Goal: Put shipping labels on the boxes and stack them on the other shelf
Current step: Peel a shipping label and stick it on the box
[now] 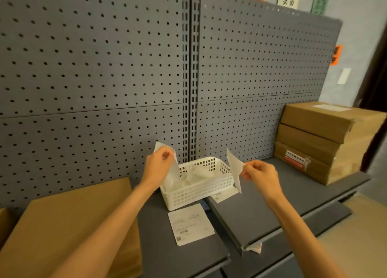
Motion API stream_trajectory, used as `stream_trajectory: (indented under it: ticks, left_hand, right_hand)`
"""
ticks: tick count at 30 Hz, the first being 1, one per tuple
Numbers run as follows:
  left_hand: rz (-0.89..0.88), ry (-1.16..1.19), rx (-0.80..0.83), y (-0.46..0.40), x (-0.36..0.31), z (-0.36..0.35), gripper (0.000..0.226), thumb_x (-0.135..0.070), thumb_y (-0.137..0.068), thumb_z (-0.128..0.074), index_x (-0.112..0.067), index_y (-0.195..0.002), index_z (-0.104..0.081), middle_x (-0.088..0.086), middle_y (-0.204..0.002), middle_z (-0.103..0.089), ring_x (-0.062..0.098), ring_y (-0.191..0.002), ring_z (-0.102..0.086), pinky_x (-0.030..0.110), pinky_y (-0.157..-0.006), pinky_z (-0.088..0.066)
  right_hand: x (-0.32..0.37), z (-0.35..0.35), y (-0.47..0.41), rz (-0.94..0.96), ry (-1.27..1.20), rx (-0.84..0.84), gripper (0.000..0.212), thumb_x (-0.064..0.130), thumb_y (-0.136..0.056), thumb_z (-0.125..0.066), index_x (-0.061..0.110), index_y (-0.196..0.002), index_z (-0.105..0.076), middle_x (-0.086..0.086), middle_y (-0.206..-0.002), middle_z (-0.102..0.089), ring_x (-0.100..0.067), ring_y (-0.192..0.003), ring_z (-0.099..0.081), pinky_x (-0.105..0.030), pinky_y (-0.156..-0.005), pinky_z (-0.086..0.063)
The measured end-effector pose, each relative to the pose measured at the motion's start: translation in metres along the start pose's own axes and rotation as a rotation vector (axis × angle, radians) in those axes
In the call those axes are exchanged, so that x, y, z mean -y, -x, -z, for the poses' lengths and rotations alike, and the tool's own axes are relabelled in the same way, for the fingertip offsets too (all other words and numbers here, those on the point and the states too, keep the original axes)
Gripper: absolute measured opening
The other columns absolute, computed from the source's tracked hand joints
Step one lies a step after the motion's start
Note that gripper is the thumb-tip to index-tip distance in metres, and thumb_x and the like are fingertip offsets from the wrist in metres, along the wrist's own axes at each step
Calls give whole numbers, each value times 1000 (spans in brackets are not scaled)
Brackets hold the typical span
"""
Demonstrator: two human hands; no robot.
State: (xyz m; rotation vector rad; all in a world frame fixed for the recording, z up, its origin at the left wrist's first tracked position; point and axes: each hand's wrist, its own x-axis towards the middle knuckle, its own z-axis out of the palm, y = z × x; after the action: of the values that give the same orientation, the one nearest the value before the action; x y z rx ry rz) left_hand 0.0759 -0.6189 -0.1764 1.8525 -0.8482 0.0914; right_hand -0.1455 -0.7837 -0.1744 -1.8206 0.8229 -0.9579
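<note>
White paper is in both hands above the white basket on the grey shelf. From the head view, the left hand pinches a curled backing sheet, and the right hand pinches a shipping label. Another label lies flat before the basket. A brown box lies at the left; stacked boxes stand at the right.

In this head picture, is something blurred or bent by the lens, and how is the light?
Head view: the lens bows the pegboard lines near the edges; the left hand, right hand and their paper pieces look slightly soft; text on the flat label is unreadable; light is even, shadows weak.
</note>
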Motion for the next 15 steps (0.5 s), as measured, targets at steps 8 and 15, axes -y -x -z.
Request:
stream_trajectory:
  ticks: [8, 15]
  left_hand:
    - [-87, -60, 109, -16, -23, -49, 15, -15, -90, -60, -8, -80, -69, 5, -77, -69, 20, -74, -64, 36, -69, -53]
    - [44, -272, 178, -12, 2, -61, 21, -21, -86, -66, -3, -76, -66, 8, -75, -68, 21, -71, -62, 35, -68, -52]
  right_hand:
    - [-1, 1, 0, 7, 2, 36, 20, 2, -82, -56, 11, -70, -69, -1, -67, -68, -9, -61, -60, -14, -57, -50]
    - [-5, 1, -3, -6, 3, 54, 18, 5, -84, -57, 9, -72, -70, 0, -68, -68, -8, -62, -60, -15, -55, -50]
